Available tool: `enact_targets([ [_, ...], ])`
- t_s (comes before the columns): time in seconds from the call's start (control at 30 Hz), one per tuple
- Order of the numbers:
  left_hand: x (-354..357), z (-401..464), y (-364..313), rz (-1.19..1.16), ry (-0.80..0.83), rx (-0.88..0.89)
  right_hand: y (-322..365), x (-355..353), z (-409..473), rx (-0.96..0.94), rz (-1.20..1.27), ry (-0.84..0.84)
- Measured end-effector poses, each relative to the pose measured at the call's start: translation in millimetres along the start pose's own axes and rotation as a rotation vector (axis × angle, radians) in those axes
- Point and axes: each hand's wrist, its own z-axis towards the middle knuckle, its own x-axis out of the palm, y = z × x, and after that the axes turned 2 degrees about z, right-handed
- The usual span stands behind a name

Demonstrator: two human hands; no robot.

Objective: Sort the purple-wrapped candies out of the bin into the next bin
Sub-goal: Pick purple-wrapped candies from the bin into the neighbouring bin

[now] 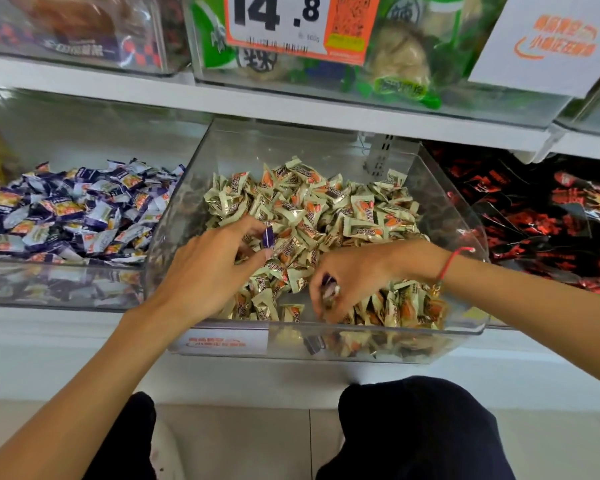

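Dark-clothed knees (413, 431) sit lowest in view, just before a white shelf edge (49, 341), and two bare forearms reach up from them into a clear plastic bin (326, 344) heaped with cream-wrapped candies (326, 209). Over the middle of that heap the left hand (208, 271) pinches a purple-wrapped candy (268, 237) between thumb and fingertips, holding it upright just above the cream ones. Nearer the bin's front wall, the right hand (350, 282) has its fingers curled around another purple candy (329, 285), of which only a purple and white scrap shows between the fingers; a red string bracelet (447, 265) circles that wrist. Against the front wall, low down, one more dark purple wrapper (314, 344) shows through the plastic. To the left, touching the middle bin, stands the next bin (66, 299), filled with purple and white candies (70, 209). On the right lies a bin of red and black packets (551, 216), and a price tag (291, 26) hangs from the shelf above
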Motion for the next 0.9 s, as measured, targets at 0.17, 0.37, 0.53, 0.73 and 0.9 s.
enact_targets([
  [0.17, -0.4, -1.1, 0.0, -0.011, -0.002, 0.007, 17.0, 12.5, 6.8, -0.006, -0.403, 0.001],
  [0.37, -0.7, -3.5, 1.7, -0.028, -0.019, 0.039, 8.8, 10.7, 11.2, 0.006, -0.212, -0.233],
  [0.53, -4.1, -6.6, -4.6, -0.118, -0.117, 0.089, 8.9, 3.4, -11.1, -0.054, 0.409, -0.378],
  [0.73, -34.7, -30.8, -9.6, -0.313, -0.321, 0.095, 31.0, -3.3, -21.6, -0.176, 0.789, -0.595],
  [0.9, -82.1, -71.6, 21.4, -0.327, -0.612, -0.01, 99.0, -2.3, -0.3, -0.345, 0.725, -0.873],
])
